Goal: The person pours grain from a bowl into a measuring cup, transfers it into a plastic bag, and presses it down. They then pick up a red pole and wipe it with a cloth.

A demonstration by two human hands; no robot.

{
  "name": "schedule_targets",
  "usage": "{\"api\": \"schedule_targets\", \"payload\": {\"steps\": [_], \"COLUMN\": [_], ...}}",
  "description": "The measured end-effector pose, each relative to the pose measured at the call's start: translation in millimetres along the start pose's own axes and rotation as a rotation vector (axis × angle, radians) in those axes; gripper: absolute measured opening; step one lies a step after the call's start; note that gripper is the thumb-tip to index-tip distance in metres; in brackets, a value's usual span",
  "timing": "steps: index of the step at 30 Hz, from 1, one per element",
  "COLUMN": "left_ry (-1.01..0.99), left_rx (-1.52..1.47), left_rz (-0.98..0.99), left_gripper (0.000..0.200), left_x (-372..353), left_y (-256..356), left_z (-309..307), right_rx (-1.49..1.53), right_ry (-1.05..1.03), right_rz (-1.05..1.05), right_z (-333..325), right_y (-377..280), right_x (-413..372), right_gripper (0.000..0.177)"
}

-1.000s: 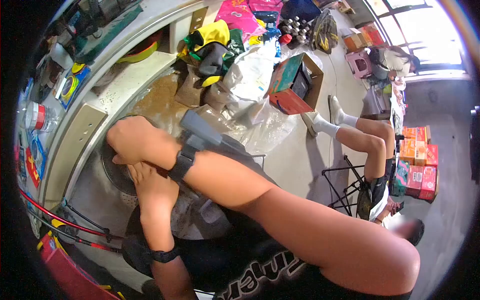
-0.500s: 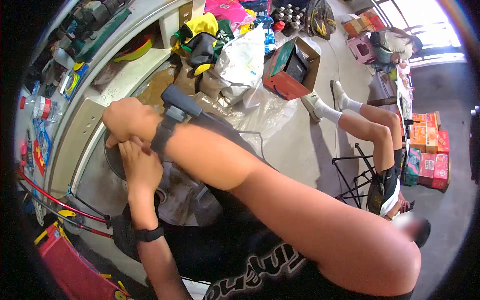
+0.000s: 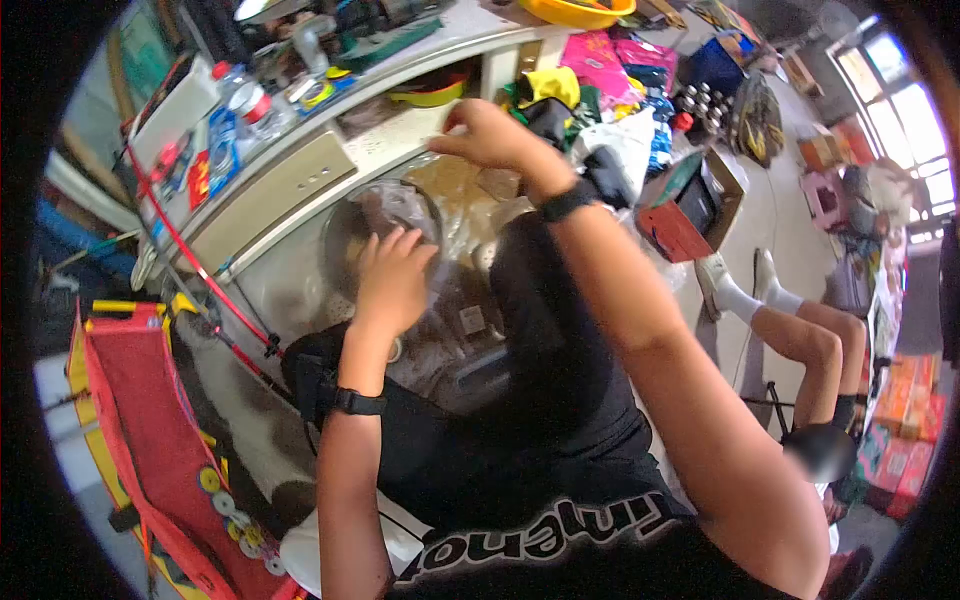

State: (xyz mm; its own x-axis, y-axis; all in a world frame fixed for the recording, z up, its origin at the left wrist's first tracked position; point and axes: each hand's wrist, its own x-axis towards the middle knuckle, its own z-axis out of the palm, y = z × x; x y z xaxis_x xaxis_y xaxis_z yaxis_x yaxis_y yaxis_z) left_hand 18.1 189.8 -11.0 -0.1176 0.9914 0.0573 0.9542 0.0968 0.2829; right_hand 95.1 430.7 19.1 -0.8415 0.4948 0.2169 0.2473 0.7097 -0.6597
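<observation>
My left hand [image 3: 395, 285] is held with its fingers apart over a dark round disc-like thing [image 3: 345, 235] low in front of the cabinet. Nothing shows in that hand. Higher and to the right, my right hand [image 3: 488, 138] is raised before the cabinet's open shelf [image 3: 400, 135]. Its fingers are curled in towards the thumb, and whatever is between them, if anything, is too small to make out. Clear plastic wrapping [image 3: 450, 320] lies between my knees. Both wrists wear black bands.
A white cabinet [image 3: 275, 195] with a bottle [image 3: 245, 100] on top stands ahead. Red rods [image 3: 190, 255] and a red bag [image 3: 150, 410] are at left. Bags [image 3: 625, 140] and an open box [image 3: 690, 210] lie to the right, near a seated person's legs [image 3: 790, 325].
My hands were together at the left and are now apart, the right one up and to the right. The left hand's fingers have spread. The view has turned.
</observation>
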Motion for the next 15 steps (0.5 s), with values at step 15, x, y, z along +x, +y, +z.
{"api": "schedule_targets", "payload": {"steps": [15], "left_ry": [0.347], "left_rx": [-0.271], "left_rz": [-0.196], "left_gripper": [0.035], "left_x": [-135], "left_y": [1], "left_z": [-60], "right_rx": [-0.204], "right_ry": [-0.036], "right_rz": [0.054], "right_z": [-30], "right_y": [-59], "right_x": [-180], "right_gripper": [0.064]}}
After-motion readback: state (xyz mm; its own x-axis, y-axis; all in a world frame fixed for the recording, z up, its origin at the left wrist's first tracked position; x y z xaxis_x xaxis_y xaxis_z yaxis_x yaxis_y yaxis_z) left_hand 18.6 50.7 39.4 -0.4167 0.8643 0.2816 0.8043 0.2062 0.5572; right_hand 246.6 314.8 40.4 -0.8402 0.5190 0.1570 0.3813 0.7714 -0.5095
